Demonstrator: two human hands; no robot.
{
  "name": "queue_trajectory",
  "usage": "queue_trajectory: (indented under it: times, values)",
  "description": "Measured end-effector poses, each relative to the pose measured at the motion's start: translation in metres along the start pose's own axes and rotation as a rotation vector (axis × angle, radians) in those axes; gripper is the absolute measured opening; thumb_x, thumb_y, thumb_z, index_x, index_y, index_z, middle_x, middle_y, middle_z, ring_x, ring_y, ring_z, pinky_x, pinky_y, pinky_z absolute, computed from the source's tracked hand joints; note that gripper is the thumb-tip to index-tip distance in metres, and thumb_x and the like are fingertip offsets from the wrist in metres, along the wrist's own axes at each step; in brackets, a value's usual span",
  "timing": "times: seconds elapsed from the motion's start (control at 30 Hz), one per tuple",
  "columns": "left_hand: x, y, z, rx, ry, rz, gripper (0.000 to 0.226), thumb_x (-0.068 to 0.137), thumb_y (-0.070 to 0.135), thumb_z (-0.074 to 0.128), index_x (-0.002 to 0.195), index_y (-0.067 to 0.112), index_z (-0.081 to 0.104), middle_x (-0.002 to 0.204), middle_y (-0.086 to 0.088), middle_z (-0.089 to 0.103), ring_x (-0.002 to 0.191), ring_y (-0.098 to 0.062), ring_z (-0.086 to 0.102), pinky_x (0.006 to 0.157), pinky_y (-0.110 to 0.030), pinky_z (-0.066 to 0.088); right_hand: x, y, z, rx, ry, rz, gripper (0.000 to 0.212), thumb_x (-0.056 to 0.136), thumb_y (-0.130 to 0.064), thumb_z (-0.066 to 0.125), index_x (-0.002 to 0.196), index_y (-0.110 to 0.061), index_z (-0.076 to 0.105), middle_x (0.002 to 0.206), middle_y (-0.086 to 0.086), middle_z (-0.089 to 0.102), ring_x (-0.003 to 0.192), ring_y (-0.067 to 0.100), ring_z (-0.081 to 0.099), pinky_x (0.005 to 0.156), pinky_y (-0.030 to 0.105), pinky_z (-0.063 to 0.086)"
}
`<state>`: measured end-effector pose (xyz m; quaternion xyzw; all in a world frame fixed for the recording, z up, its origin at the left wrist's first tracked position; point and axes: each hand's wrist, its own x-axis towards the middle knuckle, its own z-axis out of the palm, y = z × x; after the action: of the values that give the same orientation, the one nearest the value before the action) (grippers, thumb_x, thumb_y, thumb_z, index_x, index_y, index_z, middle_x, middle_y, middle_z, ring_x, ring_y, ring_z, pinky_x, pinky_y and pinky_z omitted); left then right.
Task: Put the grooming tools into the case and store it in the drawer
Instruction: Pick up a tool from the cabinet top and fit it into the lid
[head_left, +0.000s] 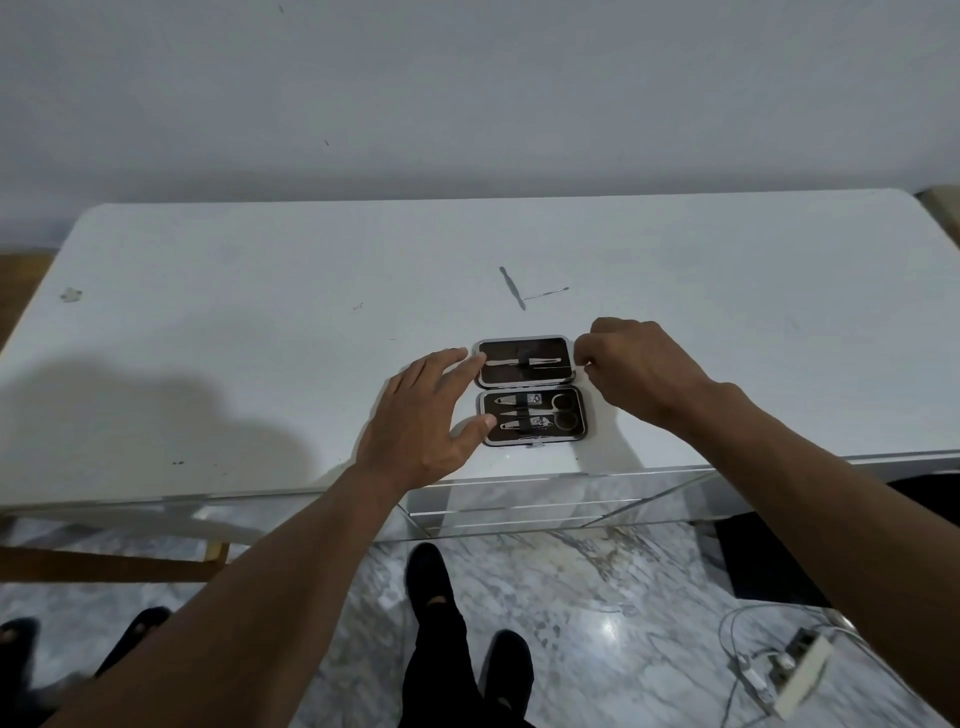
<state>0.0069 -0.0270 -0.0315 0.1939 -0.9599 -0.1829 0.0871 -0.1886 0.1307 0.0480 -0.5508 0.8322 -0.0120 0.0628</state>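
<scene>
Light: you work in dim, flat light
Shadow: soft, left on your table (208, 322)
Glare: marble floor (608, 631)
Edges: bowed

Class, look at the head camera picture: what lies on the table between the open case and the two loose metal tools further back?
Nothing: in the head view, the white table is bare between the open case and the two loose tools.
</scene>
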Motion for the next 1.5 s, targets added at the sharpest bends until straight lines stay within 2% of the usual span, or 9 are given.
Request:
queue_trajectory:
  times: [0.13, 0.23, 0.4, 0.57, 0.73, 0.97, 1.17, 1.4, 1.5]
  values:
    - [0.000, 0.000, 0.001, 0.002, -0.001, 0.002, 0.070, 0.086, 0.061, 0.039, 0.148, 0.027, 0.036, 0.149, 0.002, 0.041, 0.137, -0.019, 0.037, 0.109, -0.042, 0.035, -0.005, 0.002, 0.002, -0.044, 0.024, -0.025, 0.024, 0.087, 0.004, 0.053, 0.101, -0.007, 0.070, 0.107, 0.013, 0.060, 0.078, 0.037, 0.061, 0.065, 0.037, 0.051]
    - [-0.001, 0.000, 0.001, -0.002, 0.005, 0.003, 0.070, 0.086, 0.060, 0.039, 0.147, 0.026, 0.037, 0.149, 0.002, 0.042, 0.136, -0.020, 0.037, 0.108, -0.043, 0.035, -0.007, 0.004, 0.005, -0.013, 0.040, -0.038, 0.027, 0.089, 0.003, 0.055, 0.106, -0.009, 0.072, 0.115, 0.012, 0.060, 0.084, 0.036, 0.064, 0.068, 0.036, 0.053]
    - [-0.001, 0.001, 0.000, -0.003, 0.008, 0.000, 0.070, 0.086, 0.060, 0.039, 0.148, 0.026, 0.036, 0.149, 0.002, 0.042, 0.136, -0.019, 0.037, 0.109, -0.042, 0.034, -0.006, 0.008, 0.005, 0.051, 0.019, -0.036, 0.032, 0.088, 0.003, 0.053, 0.110, -0.011, 0.073, 0.110, 0.011, 0.069, 0.096, 0.034, 0.066, 0.080, 0.038, 0.054]
    - [-0.001, 0.000, 0.001, 0.000, 0.011, -0.001, 0.069, 0.086, 0.060, 0.041, 0.146, 0.026, 0.038, 0.148, 0.002, 0.042, 0.136, -0.019, 0.038, 0.108, -0.042, 0.035, -0.006, 0.008, 0.006, 0.087, 0.005, -0.021, 0.033, 0.086, 0.004, 0.053, 0.105, -0.014, 0.073, 0.104, 0.010, 0.070, 0.094, 0.033, 0.065, 0.079, 0.040, 0.053]
    - [0.000, 0.001, 0.000, 0.004, 0.016, 0.001, 0.068, 0.086, 0.059, 0.041, 0.146, 0.026, 0.039, 0.148, 0.003, 0.043, 0.135, -0.018, 0.038, 0.107, -0.042, 0.035, 0.000, 0.006, 0.004, 0.107, -0.001, 0.008, 0.030, 0.087, 0.002, 0.050, 0.100, -0.014, 0.072, 0.099, 0.009, 0.068, 0.091, 0.032, 0.061, 0.074, 0.033, 0.044]
    - [-0.001, 0.002, -0.001, -0.001, 0.018, -0.001, 0.068, 0.086, 0.059, 0.041, 0.145, 0.026, 0.041, 0.147, 0.002, 0.044, 0.135, -0.019, 0.039, 0.107, -0.043, 0.036, 0.005, 0.007, 0.005, 0.128, -0.020, 0.029, 0.023, 0.087, 0.000, 0.053, 0.096, -0.011, 0.071, 0.099, 0.007, 0.068, 0.092, 0.030, 0.061, 0.075, 0.033, 0.045]
    - [0.000, 0.002, -0.001, 0.002, 0.016, -0.004, 0.068, 0.085, 0.059, 0.042, 0.145, 0.026, 0.040, 0.147, 0.003, 0.044, 0.135, -0.018, 0.039, 0.107, -0.042, 0.036, 0.008, 0.001, 0.006, 0.130, -0.025, 0.021, 0.023, 0.087, -0.001, 0.053, 0.096, -0.011, 0.070, 0.098, 0.007, 0.068, 0.092, 0.029, 0.061, 0.078, 0.036, 0.048]
    - [-0.001, 0.002, -0.001, 0.002, 0.015, -0.003, 0.069, 0.085, 0.059, 0.041, 0.145, 0.026, 0.040, 0.147, 0.002, 0.044, 0.135, -0.019, 0.039, 0.107, -0.042, 0.035, 0.009, 0.006, 0.008, 0.136, -0.083, 0.041, 0.027, 0.086, -0.001, 0.058, 0.104, -0.017, 0.071, 0.102, 0.005, 0.068, 0.097, 0.027, 0.061, 0.077, 0.031, 0.044]
    - [-0.001, 0.003, -0.001, 0.000, 0.017, -0.009, 0.069, 0.085, 0.060, 0.041, 0.146, 0.026, 0.040, 0.147, 0.003, 0.043, 0.135, -0.019, 0.039, 0.108, -0.041, 0.034, 0.010, 0.004, 0.009, 0.156, -0.092, 0.047, 0.030, 0.086, 0.000, 0.059, 0.105, -0.017, 0.072, 0.104, 0.005, 0.068, 0.098, 0.028, 0.061, 0.080, 0.033, 0.048]
